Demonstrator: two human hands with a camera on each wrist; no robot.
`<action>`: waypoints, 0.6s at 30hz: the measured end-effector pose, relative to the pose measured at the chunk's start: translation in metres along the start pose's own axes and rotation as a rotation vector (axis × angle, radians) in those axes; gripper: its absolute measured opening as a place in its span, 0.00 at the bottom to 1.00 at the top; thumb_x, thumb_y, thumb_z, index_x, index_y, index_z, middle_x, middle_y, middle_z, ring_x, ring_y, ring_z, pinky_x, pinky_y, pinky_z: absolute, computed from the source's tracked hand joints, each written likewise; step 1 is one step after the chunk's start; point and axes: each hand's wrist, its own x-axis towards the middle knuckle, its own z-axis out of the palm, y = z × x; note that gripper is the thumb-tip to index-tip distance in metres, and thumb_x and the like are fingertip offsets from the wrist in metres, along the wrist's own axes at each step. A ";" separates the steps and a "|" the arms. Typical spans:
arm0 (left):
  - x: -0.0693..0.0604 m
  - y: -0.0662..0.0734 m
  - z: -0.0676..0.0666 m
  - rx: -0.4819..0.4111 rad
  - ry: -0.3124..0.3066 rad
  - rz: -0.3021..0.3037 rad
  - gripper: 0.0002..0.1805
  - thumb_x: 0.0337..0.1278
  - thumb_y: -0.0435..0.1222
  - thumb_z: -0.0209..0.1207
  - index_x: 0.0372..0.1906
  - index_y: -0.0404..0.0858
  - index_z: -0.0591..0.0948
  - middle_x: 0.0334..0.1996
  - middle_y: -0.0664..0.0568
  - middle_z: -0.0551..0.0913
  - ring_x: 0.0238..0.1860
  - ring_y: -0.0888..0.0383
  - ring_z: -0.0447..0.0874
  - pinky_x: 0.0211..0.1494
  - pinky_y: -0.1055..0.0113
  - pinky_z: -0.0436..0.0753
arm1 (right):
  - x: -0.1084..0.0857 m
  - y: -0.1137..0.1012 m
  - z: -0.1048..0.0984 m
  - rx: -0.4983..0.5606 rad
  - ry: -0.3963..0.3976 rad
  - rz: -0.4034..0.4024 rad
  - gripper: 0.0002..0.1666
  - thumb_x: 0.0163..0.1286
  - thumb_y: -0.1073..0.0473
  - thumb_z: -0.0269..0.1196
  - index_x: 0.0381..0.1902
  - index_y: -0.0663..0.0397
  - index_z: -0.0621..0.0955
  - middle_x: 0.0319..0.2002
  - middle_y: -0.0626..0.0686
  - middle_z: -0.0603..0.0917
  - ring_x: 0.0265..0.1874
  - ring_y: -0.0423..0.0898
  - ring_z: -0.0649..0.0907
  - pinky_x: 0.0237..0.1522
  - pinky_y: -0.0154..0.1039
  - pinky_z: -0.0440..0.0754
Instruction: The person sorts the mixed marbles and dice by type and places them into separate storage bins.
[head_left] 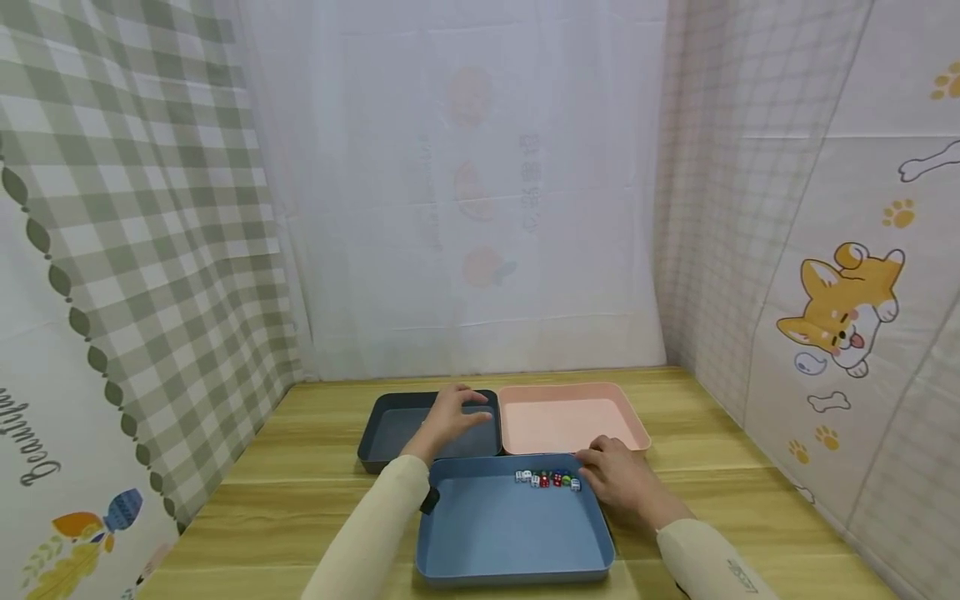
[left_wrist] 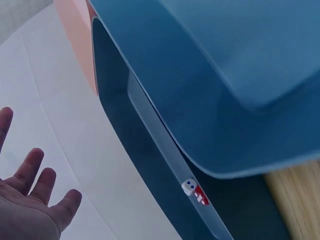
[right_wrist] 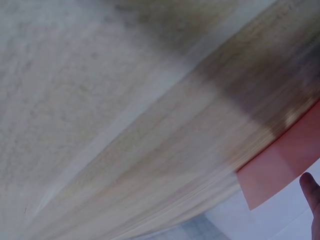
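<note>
In the head view my left hand [head_left: 450, 423] hovers over the dark tray [head_left: 390, 425], fingers spread and slightly bent, holding nothing. A white die [left_wrist: 189, 186] and a red die [left_wrist: 201, 195] lie inside that tray in the left wrist view. My right hand [head_left: 618, 477] rests by the right rear corner of the blue tray [head_left: 517, 533], its fingers bent over the edge; whether they touch anything is unclear. Several small dice [head_left: 544, 480] in white, red, blue and green lie along the blue tray's back edge.
A pink tray [head_left: 573, 421] stands beside the dark tray, behind the blue one. All three sit close together on a wood-patterned table [head_left: 277, 517]. White cloth [head_left: 465, 250] hangs behind, with a checked cloth [head_left: 165, 208] at left and a printed one at right.
</note>
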 end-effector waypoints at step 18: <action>-0.005 0.012 0.019 -0.013 -0.039 -0.011 0.17 0.60 0.41 0.68 0.53 0.41 0.85 0.66 0.39 0.69 0.69 0.38 0.61 0.65 0.40 0.69 | 0.006 0.000 0.001 0.030 -0.031 0.087 0.11 0.66 0.59 0.67 0.45 0.55 0.87 0.41 0.51 0.81 0.41 0.49 0.79 0.48 0.49 0.80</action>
